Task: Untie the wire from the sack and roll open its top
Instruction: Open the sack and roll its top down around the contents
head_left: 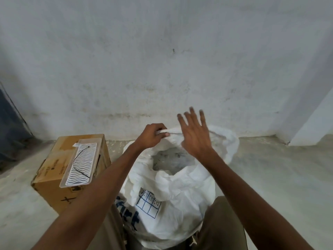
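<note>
The sack (pixel 173 204) is steadied between the knees. Its far rim is pinched by the left hand (pixel 153 135) for rolling; the right hand (pixel 195 136) is spread, empty. The wire (pixel 80 162) is parked left in a tray (pixel 71 175).

The sack (pixel 173 192) stands on the floor (pixel 270 168) between the person's knees, before the wall (pixel 162 60). Left of it sits a box (pixel 54 177), with a tray (pixel 81 163) on top (the wire (pixel 79 159) lies in the tray). Both hands are above the sack's far rim.
</note>
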Demonstrator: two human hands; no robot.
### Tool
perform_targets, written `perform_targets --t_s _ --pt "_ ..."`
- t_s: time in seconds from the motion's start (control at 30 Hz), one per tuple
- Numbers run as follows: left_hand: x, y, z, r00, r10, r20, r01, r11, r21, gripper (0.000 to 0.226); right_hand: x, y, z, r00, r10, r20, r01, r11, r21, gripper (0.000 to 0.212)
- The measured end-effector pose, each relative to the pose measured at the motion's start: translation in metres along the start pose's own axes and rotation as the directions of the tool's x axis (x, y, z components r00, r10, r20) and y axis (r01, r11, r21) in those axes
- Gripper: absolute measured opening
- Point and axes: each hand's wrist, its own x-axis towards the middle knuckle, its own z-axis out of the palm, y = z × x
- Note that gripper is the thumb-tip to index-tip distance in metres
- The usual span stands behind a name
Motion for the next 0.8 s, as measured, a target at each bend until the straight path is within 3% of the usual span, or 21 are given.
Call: perform_targets --t_s 0.13,0.27,0.3,0.4,0.5,0.6,0.8 --pt "0.017 0.004 -0.017 0.997 -0.01 0.072 0.009 1.0 0.012 0.021 0.015 -0.006 0.022 0.999 0.034 0.026 -0.037 0.987 0.156 0.024" --pt "0.004 -0.046 -0.029 0.982 -0.08 0.174 0.008 0.925 0.379 0.048 0.019 0.016 0.033 0.993 0.119 -0.017 -0.112 0.967 0.23 0.013" --pt "-0.001 -0.058 -0.031 0.98 -0.103 0.169 0.031 0.923 0.384 0.051 0.018 0.021 0.034 0.991 0.137 -0.014 -0.13 0.968 0.215 0.014" --pt "-0.008 -0.062 -0.033 0.99 -0.123 0.063 0.112 0.982 0.153 0.039 0.016 0.025 0.032 0.989 0.148 -0.027 -0.144 0.981 0.132 0.037" --pt "0.0 -0.044 -0.031 0.991 -0.119 -0.06 0.122 0.991 0.058 0.032 0.018 0.008 0.033 0.992 0.096 -0.079 -0.08 0.98 0.18 0.061" --pt "0.013 -0.022 -0.023 0.996 -0.083 -0.041 0.084 0.996 0.009 0.032 0.024 -0.016 0.045 0.998 -0.008 -0.056 0.021 0.972 0.233 0.042" --pt "0.019 -0.017 -0.028 0.978 -0.06 0.199 0.039 0.994 0.107 0.031 0.025 -0.008 0.069 1.0 0.002 0.012 -0.007 0.915 0.403 0.011"
